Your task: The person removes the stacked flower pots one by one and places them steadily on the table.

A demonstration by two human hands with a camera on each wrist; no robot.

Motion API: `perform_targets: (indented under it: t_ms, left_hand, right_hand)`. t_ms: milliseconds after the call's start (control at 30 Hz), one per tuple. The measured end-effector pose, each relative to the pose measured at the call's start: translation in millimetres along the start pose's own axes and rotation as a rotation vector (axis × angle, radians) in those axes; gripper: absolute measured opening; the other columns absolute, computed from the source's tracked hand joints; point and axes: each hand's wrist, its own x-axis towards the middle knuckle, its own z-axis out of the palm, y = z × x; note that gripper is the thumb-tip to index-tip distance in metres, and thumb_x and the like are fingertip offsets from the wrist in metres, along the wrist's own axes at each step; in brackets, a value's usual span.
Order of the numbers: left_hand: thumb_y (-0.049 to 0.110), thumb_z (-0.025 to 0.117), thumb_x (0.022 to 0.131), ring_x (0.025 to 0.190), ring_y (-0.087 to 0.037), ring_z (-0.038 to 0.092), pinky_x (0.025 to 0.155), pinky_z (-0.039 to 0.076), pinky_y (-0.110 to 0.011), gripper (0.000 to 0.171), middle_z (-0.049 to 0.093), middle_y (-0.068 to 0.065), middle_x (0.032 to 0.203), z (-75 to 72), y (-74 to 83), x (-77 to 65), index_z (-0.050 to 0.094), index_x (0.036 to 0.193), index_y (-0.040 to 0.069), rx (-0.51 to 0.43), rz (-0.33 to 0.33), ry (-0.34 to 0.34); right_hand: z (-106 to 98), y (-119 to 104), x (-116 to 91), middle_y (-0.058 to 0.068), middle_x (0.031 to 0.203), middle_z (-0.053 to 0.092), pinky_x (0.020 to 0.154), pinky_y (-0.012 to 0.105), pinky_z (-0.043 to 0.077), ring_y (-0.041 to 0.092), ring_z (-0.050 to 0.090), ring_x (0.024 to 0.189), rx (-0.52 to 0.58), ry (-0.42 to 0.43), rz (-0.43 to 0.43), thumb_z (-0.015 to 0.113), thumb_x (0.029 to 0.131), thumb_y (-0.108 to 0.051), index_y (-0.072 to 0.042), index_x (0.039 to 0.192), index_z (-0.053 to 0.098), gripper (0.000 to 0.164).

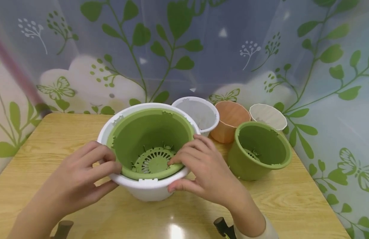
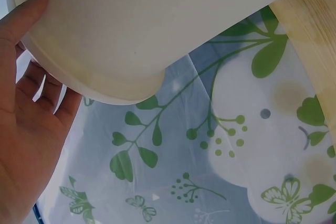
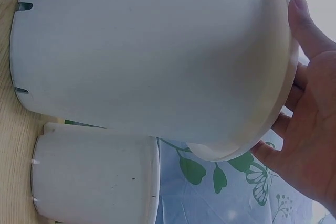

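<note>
A green flowerpot (image 1: 136,132) with a slotted bottom sits nested inside a larger white flowerpot (image 1: 150,194) on the table. At the near left of the rims, my left hand (image 1: 78,176) grips with fingers over the edge and thumb outside. Opposite it, my right hand (image 1: 206,169) holds the right side, its fingers reaching over the green rim and its thumb below the white rim. The white flowerpot's smooth outer wall (image 2: 131,30) fills much of the left wrist view. Bottom notches show on that pot (image 3: 147,51) in the right wrist view.
Behind to the right stand a smaller white pot (image 1: 199,114), an orange pot (image 1: 232,113) and a cream pot (image 1: 268,116). Another green pot (image 1: 244,166) is right of my right hand. A leaf-patterned curtain (image 1: 208,49) borders the wooden table (image 1: 291,209).
</note>
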Motion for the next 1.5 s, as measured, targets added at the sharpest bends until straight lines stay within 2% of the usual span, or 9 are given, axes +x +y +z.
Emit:
perform_targets:
  t_ms: [267,533,800,933,1133,1333,1500]
  left_hand:
    - [0.034,0.053,0.102,0.076,-0.017,0.053,0.066,0.046,-0.026,0.035,0.060,0.002,0.082,-2.9,0.9,0.9,0.066,0.076,0.014,0.003,0.007,0.036]
    - [0.031,0.056,0.101,0.070,-0.017,0.054,0.063,0.048,-0.026,0.035,0.062,0.002,0.079,-4.6,0.1,5.7,0.066,0.074,0.011,-0.010,0.033,0.088]
    - [0.031,0.056,0.101,0.070,-0.017,0.054,0.064,0.048,-0.027,0.036,0.063,0.002,0.078,-4.0,-0.6,5.8,0.066,0.073,0.011,-0.010,0.030,0.092]
    - [0.030,0.057,0.101,0.069,-0.018,0.054,0.064,0.047,-0.027,0.036,0.063,0.001,0.077,-3.8,-0.7,5.1,0.066,0.072,0.011,-0.016,0.045,0.098]
    - [0.030,0.058,0.101,0.071,-0.020,0.054,0.066,0.046,-0.028,0.035,0.064,0.001,0.078,-4.5,1.2,5.1,0.067,0.073,0.011,-0.045,0.058,0.102]
    - [0.029,0.059,0.100,0.071,-0.018,0.054,0.065,0.045,-0.026,0.032,0.065,0.001,0.080,-3.8,0.2,6.8,0.069,0.076,0.010,-0.070,0.059,0.099]
    - [0.033,0.061,0.099,0.078,-0.019,0.055,0.077,0.046,-0.024,0.031,0.065,0.000,0.086,-2.2,-1.4,2.9,0.069,0.080,0.009,-0.102,0.025,0.057]
  right_hand:
    - [0.8,-0.8,-0.5,-0.009,0.103,0.069,0.116,0.052,0.028,0.013,0.058,0.107,0.016,0.016,0.005,0.052,0.086,-0.069,-0.018,0.107,0.068,0.058]
    - [-2.5,-1.0,0.8,-0.009,0.096,0.068,0.116,0.050,0.030,0.011,0.061,0.100,0.022,0.094,0.027,0.075,0.075,-0.052,-0.018,0.097,0.067,0.041]
    - [-1.1,1.2,1.3,-0.008,0.096,0.069,0.116,0.051,0.031,0.012,0.063,0.099,0.030,0.121,0.010,0.075,0.076,-0.051,-0.017,0.098,0.067,0.042]
    - [-0.4,0.8,1.4,-0.008,0.094,0.069,0.115,0.053,0.031,0.011,0.062,0.096,0.036,0.160,-0.016,0.075,0.074,-0.051,-0.017,0.096,0.067,0.041]
    - [-1.1,-1.1,1.4,-0.007,0.090,0.068,0.114,0.055,0.031,0.012,0.062,0.089,0.028,0.244,-0.061,0.084,0.066,-0.042,-0.017,0.090,0.064,0.040]
    - [-3.4,-2.5,1.4,-0.006,0.089,0.066,0.114,0.057,0.029,0.011,0.062,0.086,0.030,0.261,-0.075,0.086,0.066,-0.035,-0.015,0.089,0.061,0.040]
    - [-3.7,-3.5,1.4,-0.006,0.089,0.065,0.113,0.058,0.030,0.011,0.062,0.086,0.038,0.256,-0.081,0.086,0.066,-0.035,-0.015,0.090,0.061,0.040]
